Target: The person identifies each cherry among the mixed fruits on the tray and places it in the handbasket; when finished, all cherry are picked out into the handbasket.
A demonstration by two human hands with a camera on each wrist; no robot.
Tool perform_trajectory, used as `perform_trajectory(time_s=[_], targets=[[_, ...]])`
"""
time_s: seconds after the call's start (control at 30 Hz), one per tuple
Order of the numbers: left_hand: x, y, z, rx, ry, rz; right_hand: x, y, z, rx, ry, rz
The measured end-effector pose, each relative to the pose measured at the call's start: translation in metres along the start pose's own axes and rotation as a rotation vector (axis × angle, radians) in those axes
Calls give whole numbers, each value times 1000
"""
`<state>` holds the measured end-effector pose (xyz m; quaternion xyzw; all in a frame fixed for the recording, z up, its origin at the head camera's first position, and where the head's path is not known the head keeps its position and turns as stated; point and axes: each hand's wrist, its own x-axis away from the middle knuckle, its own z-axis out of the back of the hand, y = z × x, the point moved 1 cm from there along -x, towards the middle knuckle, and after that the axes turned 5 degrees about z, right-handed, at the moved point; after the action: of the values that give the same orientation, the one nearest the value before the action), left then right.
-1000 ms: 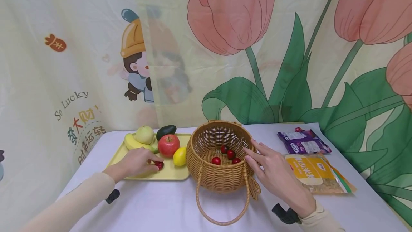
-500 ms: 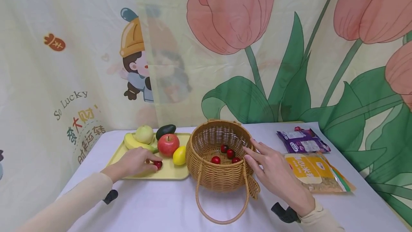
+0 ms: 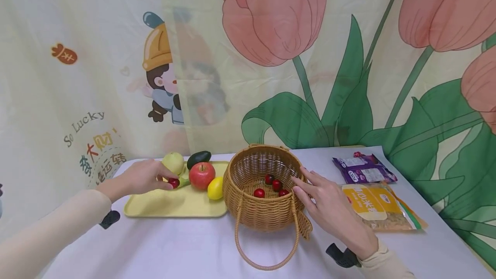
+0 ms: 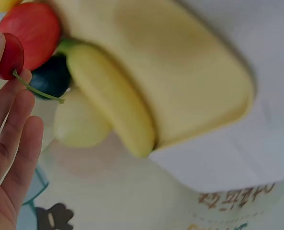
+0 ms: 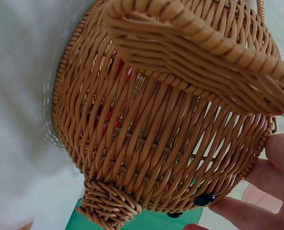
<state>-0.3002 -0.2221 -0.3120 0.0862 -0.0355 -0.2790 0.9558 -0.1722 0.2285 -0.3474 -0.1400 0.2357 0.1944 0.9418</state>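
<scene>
My left hand (image 3: 144, 178) pinches a dark red cherry (image 3: 174, 183) between thumb and fingers, above the yellow tray (image 3: 155, 212). In the left wrist view the cherry's green stem (image 4: 39, 91) hangs free. Several cherries (image 3: 259, 193) lie inside the brown wicker basket (image 3: 263, 216). My right hand (image 3: 333, 208) rests its fingers on the basket's right rim. Fingertips at the rim also show in the right wrist view, by the wicker wall (image 5: 146, 120).
On the tray are an apple (image 3: 202, 176), a lemon (image 3: 215, 188), a dark green avocado (image 3: 199, 159), a pale round fruit (image 3: 173, 162) and a banana (image 4: 110, 98). A purple packet (image 3: 364, 170) and a yellow food bag (image 3: 381, 208) lie right of the basket. Its handle (image 3: 267, 267) hangs forward.
My left hand has lifted the cherry off the tray and moved it up and left, now covering most of the banana in the head view. The right hand stays at the basket.
</scene>
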Motion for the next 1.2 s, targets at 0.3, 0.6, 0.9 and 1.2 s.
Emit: perform_trajectory(time_s=[0.3, 0.6, 0.9, 1.2], targets=[[-31, 36, 67, -32, 19, -73, 0, 0, 1, -10, -4, -15], [-98, 112, 95, -98, -66, -189, -1, 0, 1, -7, -4, -12], [-159, 189, 68, -154, -231, -300, 1, 1, 1, 25, 2, 6], [-186, 231, 24, -160, -216, -333, 1, 2, 1, 17, 21, 32]])
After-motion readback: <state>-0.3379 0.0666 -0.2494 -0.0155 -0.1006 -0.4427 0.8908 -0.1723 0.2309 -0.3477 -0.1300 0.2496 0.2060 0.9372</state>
